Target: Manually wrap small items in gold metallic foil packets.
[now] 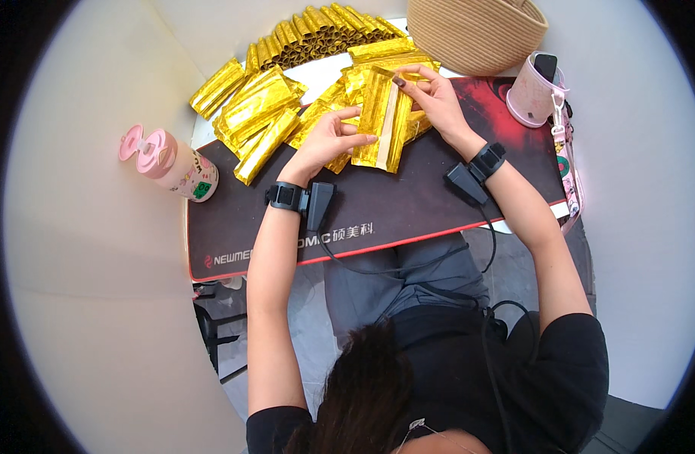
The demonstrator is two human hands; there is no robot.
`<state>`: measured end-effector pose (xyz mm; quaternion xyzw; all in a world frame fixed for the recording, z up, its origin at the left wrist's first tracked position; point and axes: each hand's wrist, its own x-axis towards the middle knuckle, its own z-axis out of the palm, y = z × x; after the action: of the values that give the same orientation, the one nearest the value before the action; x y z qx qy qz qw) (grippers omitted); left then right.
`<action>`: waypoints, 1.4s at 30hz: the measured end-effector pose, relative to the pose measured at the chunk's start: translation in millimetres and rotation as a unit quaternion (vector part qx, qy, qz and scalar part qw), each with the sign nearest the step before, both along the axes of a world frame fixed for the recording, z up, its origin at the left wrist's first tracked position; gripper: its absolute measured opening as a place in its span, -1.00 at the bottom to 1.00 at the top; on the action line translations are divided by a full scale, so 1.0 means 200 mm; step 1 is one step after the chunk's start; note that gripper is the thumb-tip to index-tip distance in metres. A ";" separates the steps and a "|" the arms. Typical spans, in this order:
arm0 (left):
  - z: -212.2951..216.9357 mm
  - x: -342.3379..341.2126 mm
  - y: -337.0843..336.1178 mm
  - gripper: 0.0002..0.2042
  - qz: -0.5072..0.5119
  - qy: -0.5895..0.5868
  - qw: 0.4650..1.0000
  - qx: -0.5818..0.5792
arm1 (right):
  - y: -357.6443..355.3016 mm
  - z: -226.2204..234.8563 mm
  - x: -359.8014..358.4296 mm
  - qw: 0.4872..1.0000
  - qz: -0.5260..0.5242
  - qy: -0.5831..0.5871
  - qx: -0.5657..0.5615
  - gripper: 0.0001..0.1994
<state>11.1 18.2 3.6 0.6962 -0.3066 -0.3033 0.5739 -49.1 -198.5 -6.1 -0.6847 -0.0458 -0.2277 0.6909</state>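
Note:
A rectangular gold foil paper sheet (375,125) with a pale strip down its length is held over the dark desk mat. My left hand (329,142) grips its left side, the thumb lying over the front near the strip. At the top right corner my right hand (432,98) pinches the sheet between thumb and fingers. Flat gold foil sheets (257,106) lie in a loose pile to the left of my hands. More gold foil sheets (393,54) sit just behind the held one, partly hidden by it. The fingers behind the sheet are hidden.
Rolled gold foil tubes (317,34) are stacked at the back of the table. A woven basket (476,34) stands at the back right, near a pink cup (531,94) with a dark device in it. A pink-lidded bottle (173,165) is at the left. Cables run from both wrist devices.

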 end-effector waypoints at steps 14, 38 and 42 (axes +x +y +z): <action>0.02 0.03 -0.03 -0.71 0.060 0.011 0.994 -0.085 | 0.03 -0.04 -0.03 0.990 0.072 0.083 -0.088 -0.76; -0.01 0.05 -0.02 -0.81 0.048 0.004 0.997 -0.058 | 0.06 0.00 -0.05 0.986 0.118 0.107 -0.055 -0.74; -0.01 0.05 0.00 -0.80 0.029 0.019 0.998 -0.057 | 0.05 -0.01 -0.04 0.983 0.116 0.104 -0.101 -0.68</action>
<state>21.0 17.8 1.4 0.6653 -0.2920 -0.2814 0.6269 -56.3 -188.6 -8.9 -0.7607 -0.0754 -0.0682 0.6411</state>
